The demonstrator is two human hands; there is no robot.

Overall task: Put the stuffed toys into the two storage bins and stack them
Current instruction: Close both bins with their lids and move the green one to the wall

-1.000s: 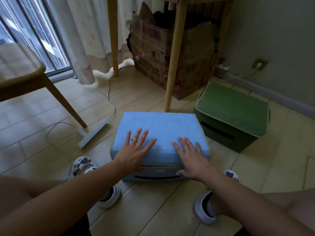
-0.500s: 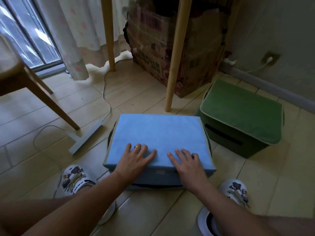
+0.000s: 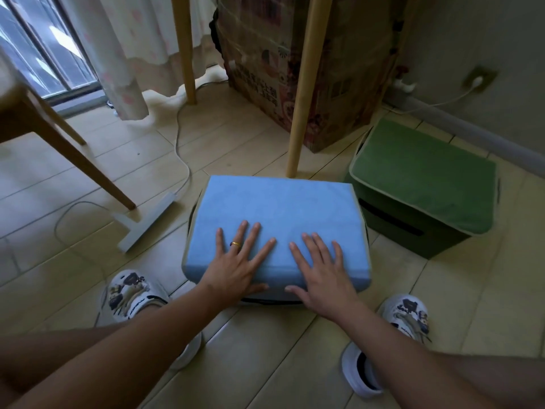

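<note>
Blue storage bin (image 3: 277,228) sits on the floor, lid closed. Left hand (image 3: 236,267) and right hand (image 3: 324,270) lie flat on its near lid edge, fingers spread, likely seating the lid. Green storage bin (image 3: 421,184) stands just right of the blue one, also closed, unstacked. No stuffed toys visible.

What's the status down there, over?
Left hand and right hand flat on blue bin lid. Green bin lidded, apart at right. Unstacked. Wooden leg stands just behind.

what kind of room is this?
Likely a home room, maybe a bedroom or living room: curtain at a window, fabric bins on a tile floor, table legs.
</note>
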